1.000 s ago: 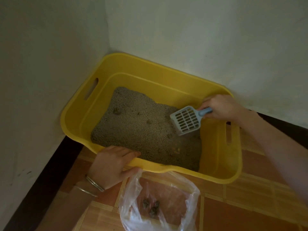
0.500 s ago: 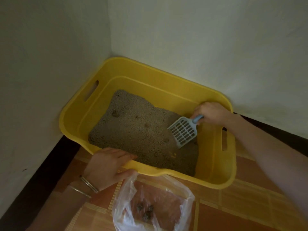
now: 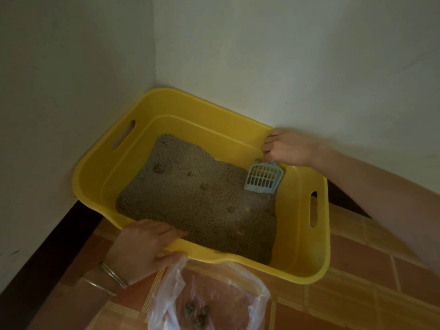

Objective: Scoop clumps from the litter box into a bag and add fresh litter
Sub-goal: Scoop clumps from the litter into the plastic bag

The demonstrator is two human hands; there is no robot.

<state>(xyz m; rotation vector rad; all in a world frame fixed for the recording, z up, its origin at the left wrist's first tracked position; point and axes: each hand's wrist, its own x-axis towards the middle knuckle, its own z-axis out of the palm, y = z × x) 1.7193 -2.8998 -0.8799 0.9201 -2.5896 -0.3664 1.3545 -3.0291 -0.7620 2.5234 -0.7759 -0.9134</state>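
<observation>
A yellow litter box sits in the wall corner, holding grey-brown litter with a few small dark clumps. My right hand grips the handle of a light blue slotted scoop at the box's far right inner wall; the scoop's front edge points down at the litter. My left hand holds the near rim, fingers over the edge and thumb below. A clear plastic bag lies open on the floor in front of the box, with dark clumps inside.
White walls close in behind and to the left of the box. A dark baseboard runs along the left wall. Orange-brown floor tiles extend to the right and front.
My right hand has drawn the scoop back toward the far right wall of the box and tipped it steeper. My left hand stays on the near rim.
</observation>
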